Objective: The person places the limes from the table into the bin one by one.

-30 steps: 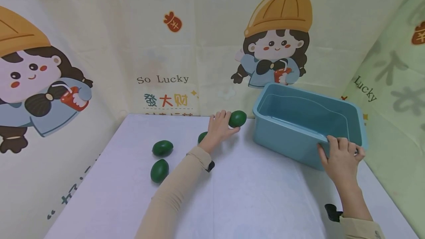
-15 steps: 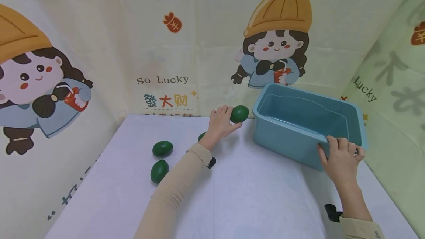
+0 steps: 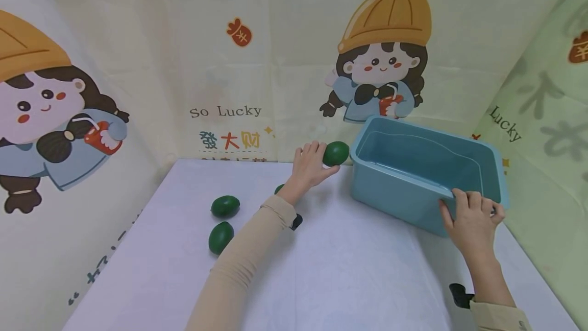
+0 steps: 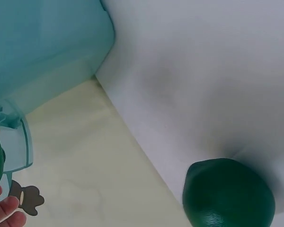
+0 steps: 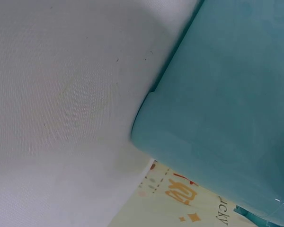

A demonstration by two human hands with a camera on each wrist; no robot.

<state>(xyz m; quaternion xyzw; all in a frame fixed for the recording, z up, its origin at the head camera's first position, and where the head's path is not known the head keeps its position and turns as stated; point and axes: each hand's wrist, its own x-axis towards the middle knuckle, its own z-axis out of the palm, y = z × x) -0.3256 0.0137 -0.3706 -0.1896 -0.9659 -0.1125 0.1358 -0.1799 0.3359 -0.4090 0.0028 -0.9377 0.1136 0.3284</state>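
My left hand (image 3: 309,168) pinches a smooth, dark green oval fruit, lime-like (image 3: 336,153), raised over the back of the table just left of the blue plastic bin (image 3: 395,195). At the left edge of the left wrist view, this fruit shows in part above the fingertips (image 4: 8,206). My right hand (image 3: 475,223) grips the bin's near right rim, fingers over the edge and thumb outside. Two similar fruits, an upper one (image 3: 225,206) and a lower one (image 3: 221,237), lie on the left. A third fruit (image 4: 229,194) is mostly hidden behind my left wrist in the head view.
The white tabletop (image 3: 349,269) meets a printed cloth backdrop (image 3: 294,65) at its back edge. Only the bin's outer wall (image 5: 227,104) and nearby cloth show in the right wrist view. The bin's visible interior holds nothing.
My left hand has moved up and to the right with the held fruit, bringing it close to the bin's left rim. My right hand and the bin have stayed in place.
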